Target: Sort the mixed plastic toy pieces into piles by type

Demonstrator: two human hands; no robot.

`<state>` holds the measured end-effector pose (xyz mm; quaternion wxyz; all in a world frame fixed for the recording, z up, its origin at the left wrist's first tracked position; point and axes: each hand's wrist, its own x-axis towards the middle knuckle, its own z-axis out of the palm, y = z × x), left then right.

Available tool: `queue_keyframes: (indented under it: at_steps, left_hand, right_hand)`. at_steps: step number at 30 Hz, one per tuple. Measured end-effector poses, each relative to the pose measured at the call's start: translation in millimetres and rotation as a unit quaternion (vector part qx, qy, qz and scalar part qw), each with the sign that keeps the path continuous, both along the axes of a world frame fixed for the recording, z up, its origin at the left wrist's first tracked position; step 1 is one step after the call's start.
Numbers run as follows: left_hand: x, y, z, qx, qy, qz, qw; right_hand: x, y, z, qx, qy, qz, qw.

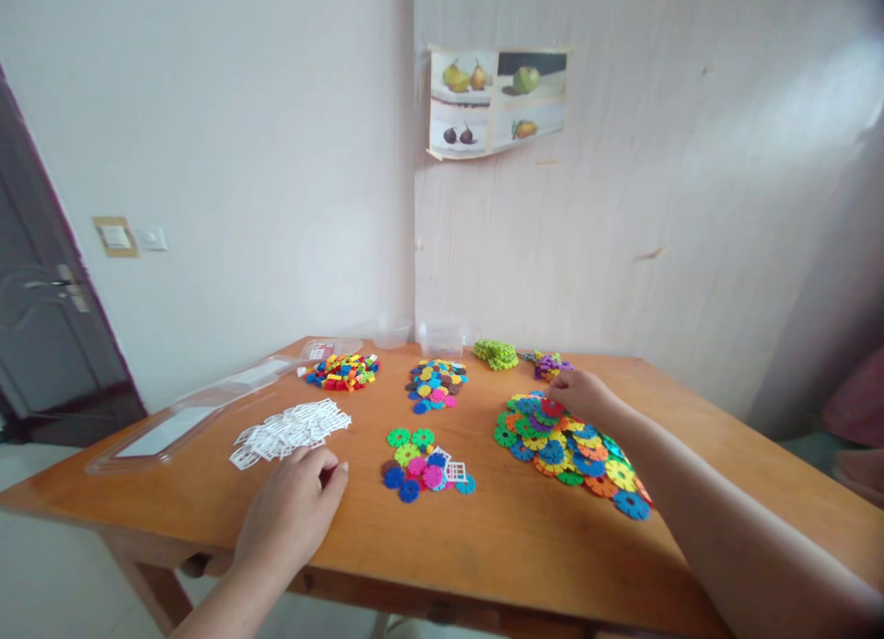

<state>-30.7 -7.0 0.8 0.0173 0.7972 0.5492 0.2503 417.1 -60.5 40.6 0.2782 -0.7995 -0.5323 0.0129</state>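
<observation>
My left hand rests on the wooden table, fingers curled loosely, just in front of a heap of white lattice pieces. Whether it holds anything is hidden. My right hand reaches over the far end of a big pile of coloured snowflake discs, fingers bent down onto a red disc. A smaller cluster of discs with one white lattice piece lies between my hands.
Farther back lie a heap of small coloured bricks, another disc pile, green pieces and purple pieces. Clear plastic tubs stand by the wall. A clear tray lid lies at the left. A door is left.
</observation>
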Motion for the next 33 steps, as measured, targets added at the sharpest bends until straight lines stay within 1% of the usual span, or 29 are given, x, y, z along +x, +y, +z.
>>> queue_keyframes:
  at_steps: [4,6,9,12,15,20,22,25,29,33]
  left_hand:
    - [-0.9,0.5,-0.7,0.0,-0.002,-0.004,1.0]
    - [-1.2,-0.2,-0.6,0.003,-0.001,-0.007,1.0]
    - [-0.5,-1.8,0.2,0.01,0.001,-0.006,1.0]
    - [0.7,-2.6,0.3,0.015,0.001,-0.002,1.0]
    - [0.9,-2.1,-1.0,0.018,0.0,-0.004,1.0]
    - [-0.3,-2.1,-3.5,0.025,-0.008,-0.012,1.0]
    - [-0.6,-2.5,-3.8,0.023,-0.012,-0.013,1.0]
    - [-0.2,-3.0,-3.7,0.021,-0.016,-0.014,1.0]
    - [0.8,-3.3,-3.2,0.022,-0.015,-0.016,1.0]
    - [1.0,-4.2,-2.8,0.02,-0.017,-0.014,1.0]
  right_hand:
    - [2.8,-5.7,0.4,0.015,-0.03,-0.048,0.998]
    - [-2.1,-5.8,1.8,0.026,-0.044,-0.048,0.998]
    - [-19.6,-1.8,1.6,0.033,-0.045,0.007,0.998]
    - [-47.9,4.1,-2.6,0.025,-0.032,0.084,0.996]
    - [-81.6,8.4,-8.4,-0.002,-0.013,0.167,0.986]
    - [-134.3,19.9,-15.8,-0.036,0.039,0.254,0.966]
    - [-149.9,30.2,-18.3,-0.054,0.047,0.265,0.962]
    - [-165.2,51.5,-22.3,-0.091,0.044,0.264,0.959]
    - [-175.1,78.8,-24.7,-0.127,0.026,0.269,0.954]
    - [-182.7,91.1,-20.3,-0.166,-0.004,0.264,0.95]
